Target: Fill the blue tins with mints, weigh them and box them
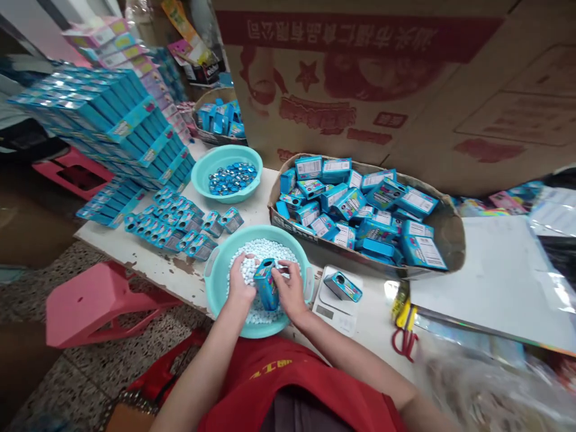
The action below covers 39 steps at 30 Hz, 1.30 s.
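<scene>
Over a turquoise basin of small white pellets, my right hand grips a small blue tin. The tin stands roughly upright, with a dark round hole in its top. On its other side, my left hand is cupped with curled fingers around some white pellets, close to the tin's opening. Right of the basin, another blue tin lies on a white scale.
A cut-down carton full of blue tins stands behind the scale. Small caps fill a second turquoise basin. Rows of tins and tall stacked packs are at left. Red-handled scissors lie at right. A pink stool stands beside the table.
</scene>
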Motion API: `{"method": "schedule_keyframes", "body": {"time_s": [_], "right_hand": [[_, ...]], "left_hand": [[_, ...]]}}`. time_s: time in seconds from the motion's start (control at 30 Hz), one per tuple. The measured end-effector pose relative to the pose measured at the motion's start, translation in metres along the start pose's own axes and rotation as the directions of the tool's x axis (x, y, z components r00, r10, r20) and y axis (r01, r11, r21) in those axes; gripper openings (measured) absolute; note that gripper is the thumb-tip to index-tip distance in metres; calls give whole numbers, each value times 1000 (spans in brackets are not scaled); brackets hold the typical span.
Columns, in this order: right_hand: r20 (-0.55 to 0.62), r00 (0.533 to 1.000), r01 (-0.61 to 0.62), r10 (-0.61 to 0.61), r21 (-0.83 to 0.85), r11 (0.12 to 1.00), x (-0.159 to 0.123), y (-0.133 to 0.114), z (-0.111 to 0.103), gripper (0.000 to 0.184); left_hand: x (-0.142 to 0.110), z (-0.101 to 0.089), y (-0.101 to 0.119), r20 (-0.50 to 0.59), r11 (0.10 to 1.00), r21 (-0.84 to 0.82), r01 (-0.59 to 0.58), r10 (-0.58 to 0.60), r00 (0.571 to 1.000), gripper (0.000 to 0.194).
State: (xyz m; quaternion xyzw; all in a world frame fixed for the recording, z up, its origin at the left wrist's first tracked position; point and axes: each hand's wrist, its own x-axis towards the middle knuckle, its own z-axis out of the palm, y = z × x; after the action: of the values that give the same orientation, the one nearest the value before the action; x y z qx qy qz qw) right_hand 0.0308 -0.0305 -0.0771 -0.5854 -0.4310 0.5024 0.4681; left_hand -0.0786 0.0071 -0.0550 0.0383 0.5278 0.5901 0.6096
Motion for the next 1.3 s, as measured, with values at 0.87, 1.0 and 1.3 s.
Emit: {"method": "schedule_keyframes", "body": {"time_s": [0.87, 1.0, 1.3], "right_hand": [[203, 924, 380, -325, -382, 842, 5, -6, -34, 30], [201, 926, 376, -320, -425, 823, 5, -9, -36, 29], [269, 905, 421, -330, -449, 788, 13, -15, -38, 29]], "left_hand": [[-12, 24, 8, 228, 979, -8, -204, 200, 953, 24], [-15, 26, 6, 220, 954, 0, -301, 293, 930, 21], [-20, 26, 7, 176, 928, 102, -358, 338, 925, 21]]}}
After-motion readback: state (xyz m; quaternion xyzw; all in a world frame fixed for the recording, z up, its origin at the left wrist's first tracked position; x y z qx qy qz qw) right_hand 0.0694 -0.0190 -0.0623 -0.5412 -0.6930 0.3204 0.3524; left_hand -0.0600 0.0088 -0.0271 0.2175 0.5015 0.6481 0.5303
